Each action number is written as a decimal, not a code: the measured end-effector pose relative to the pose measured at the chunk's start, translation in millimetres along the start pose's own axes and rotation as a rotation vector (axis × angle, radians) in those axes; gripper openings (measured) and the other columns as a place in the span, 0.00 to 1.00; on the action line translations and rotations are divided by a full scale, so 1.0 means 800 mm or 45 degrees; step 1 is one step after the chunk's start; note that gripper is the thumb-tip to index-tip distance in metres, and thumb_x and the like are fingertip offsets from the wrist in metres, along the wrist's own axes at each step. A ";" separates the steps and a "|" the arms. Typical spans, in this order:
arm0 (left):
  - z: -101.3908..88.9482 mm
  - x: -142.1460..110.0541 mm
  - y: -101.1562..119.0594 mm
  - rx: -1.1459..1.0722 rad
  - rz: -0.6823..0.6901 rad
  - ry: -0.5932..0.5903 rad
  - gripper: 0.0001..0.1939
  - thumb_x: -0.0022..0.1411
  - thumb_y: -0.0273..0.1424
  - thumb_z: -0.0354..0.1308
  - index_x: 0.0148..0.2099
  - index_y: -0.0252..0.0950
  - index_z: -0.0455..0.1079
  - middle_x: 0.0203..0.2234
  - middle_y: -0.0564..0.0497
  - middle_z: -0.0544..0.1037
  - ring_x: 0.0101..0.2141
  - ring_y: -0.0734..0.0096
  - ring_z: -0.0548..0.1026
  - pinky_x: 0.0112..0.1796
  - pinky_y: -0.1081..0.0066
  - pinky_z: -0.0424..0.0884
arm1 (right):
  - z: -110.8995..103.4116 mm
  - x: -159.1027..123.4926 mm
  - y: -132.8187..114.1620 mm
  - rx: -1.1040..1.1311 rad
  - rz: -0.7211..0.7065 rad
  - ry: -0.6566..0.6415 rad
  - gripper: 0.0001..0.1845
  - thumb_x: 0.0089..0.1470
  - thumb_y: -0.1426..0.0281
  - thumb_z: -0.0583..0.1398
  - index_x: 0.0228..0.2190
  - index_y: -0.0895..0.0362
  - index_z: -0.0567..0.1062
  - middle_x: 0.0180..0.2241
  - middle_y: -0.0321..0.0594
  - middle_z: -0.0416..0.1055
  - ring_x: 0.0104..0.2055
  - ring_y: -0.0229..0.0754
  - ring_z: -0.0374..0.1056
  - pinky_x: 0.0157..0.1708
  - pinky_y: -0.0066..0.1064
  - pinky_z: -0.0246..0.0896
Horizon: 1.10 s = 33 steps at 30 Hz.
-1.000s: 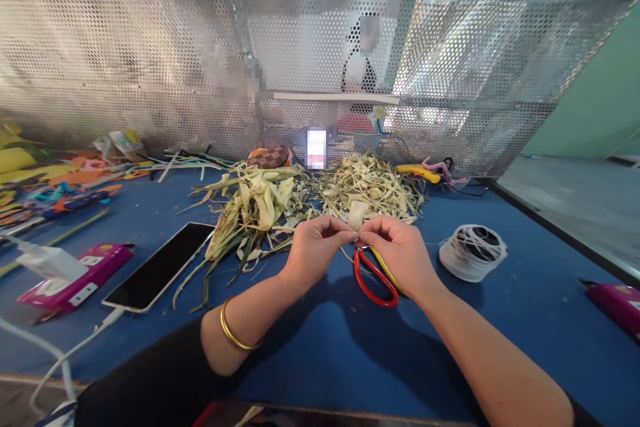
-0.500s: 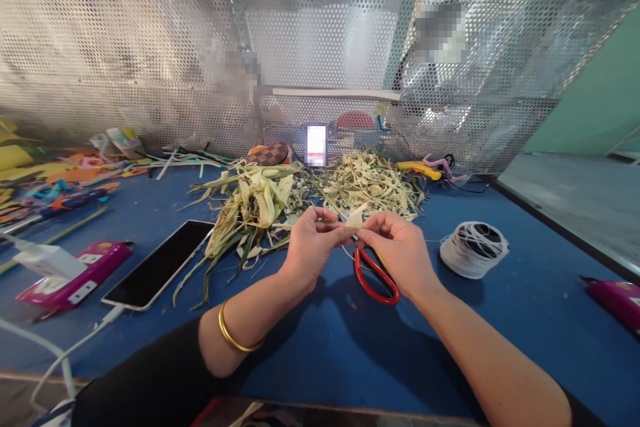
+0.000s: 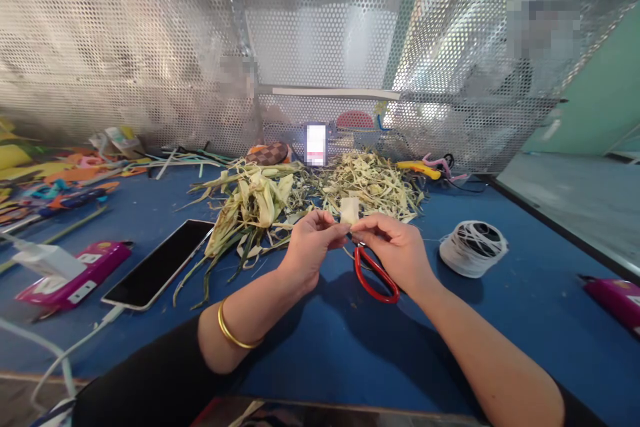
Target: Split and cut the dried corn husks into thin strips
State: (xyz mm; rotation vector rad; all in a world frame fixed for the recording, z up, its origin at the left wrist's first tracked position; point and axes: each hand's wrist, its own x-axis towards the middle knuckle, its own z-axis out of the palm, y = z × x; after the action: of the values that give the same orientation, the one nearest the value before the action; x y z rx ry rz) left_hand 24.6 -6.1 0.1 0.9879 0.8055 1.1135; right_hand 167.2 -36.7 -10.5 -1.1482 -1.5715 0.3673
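- I see the pale husk piece [image 3: 349, 209] now standing squarer than its earlier tilted point.
- Left hand [image 3: 313, 243] and right hand [image 3: 395, 247] pinch its base; I judge handling unfinished.

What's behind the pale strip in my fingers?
Behind the pale strip, a pile of dry plant shreds shows. The strip hides what lies directly behind it, and your fingers cover its lower end.
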 end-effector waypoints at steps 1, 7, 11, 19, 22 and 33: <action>0.000 0.000 0.000 -0.015 -0.023 0.002 0.17 0.39 0.29 0.67 0.26 0.35 0.60 0.17 0.59 0.69 0.18 0.81 0.69 0.26 0.77 0.67 | 0.000 0.000 0.001 -0.043 -0.051 0.004 0.03 0.49 0.71 0.61 0.28 0.53 0.76 0.28 0.36 0.75 0.30 0.40 0.70 0.32 0.30 0.65; 0.001 -0.001 0.001 -0.041 -0.169 0.007 0.15 0.40 0.28 0.67 0.24 0.35 0.61 0.16 0.57 0.69 0.19 0.80 0.69 0.26 0.78 0.67 | -0.002 -0.003 0.002 -0.295 -0.337 0.021 0.04 0.52 0.74 0.60 0.30 0.53 0.75 0.30 0.36 0.75 0.33 0.39 0.71 0.35 0.28 0.65; 0.001 -0.002 0.000 -0.055 -0.159 -0.024 0.14 0.42 0.28 0.66 0.26 0.35 0.61 0.16 0.58 0.69 0.20 0.80 0.70 0.26 0.78 0.68 | -0.002 -0.004 0.001 -0.380 -0.399 0.038 0.05 0.54 0.74 0.59 0.30 0.53 0.74 0.30 0.36 0.75 0.32 0.39 0.71 0.34 0.28 0.64; 0.003 -0.003 -0.005 0.014 0.105 -0.129 0.09 0.45 0.30 0.65 0.29 0.35 0.68 0.21 0.57 0.73 0.23 0.80 0.71 0.31 0.75 0.70 | -0.003 -0.003 -0.001 -0.289 -0.116 0.038 0.05 0.54 0.71 0.59 0.26 0.54 0.73 0.27 0.35 0.74 0.31 0.39 0.69 0.32 0.28 0.62; 0.002 0.000 -0.004 0.066 0.125 -0.126 0.07 0.45 0.29 0.65 0.29 0.33 0.73 0.23 0.53 0.76 0.26 0.76 0.73 0.34 0.73 0.71 | -0.005 -0.002 -0.001 -0.253 -0.086 0.059 0.05 0.53 0.70 0.59 0.26 0.54 0.73 0.27 0.35 0.74 0.30 0.39 0.69 0.32 0.28 0.62; -0.003 0.004 0.001 0.243 0.256 -0.164 0.08 0.43 0.30 0.67 0.28 0.34 0.75 0.24 0.51 0.78 0.27 0.73 0.75 0.35 0.71 0.71 | -0.010 -0.001 -0.003 -0.222 -0.046 0.082 0.06 0.53 0.68 0.59 0.26 0.54 0.74 0.27 0.34 0.74 0.30 0.39 0.69 0.32 0.29 0.62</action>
State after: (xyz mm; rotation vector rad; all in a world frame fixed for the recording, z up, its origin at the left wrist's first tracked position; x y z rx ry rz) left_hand 23.3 -2.5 0.0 1.3100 0.7290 1.1453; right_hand 173.4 -41.3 -6.6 -1.2503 -1.5892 0.1702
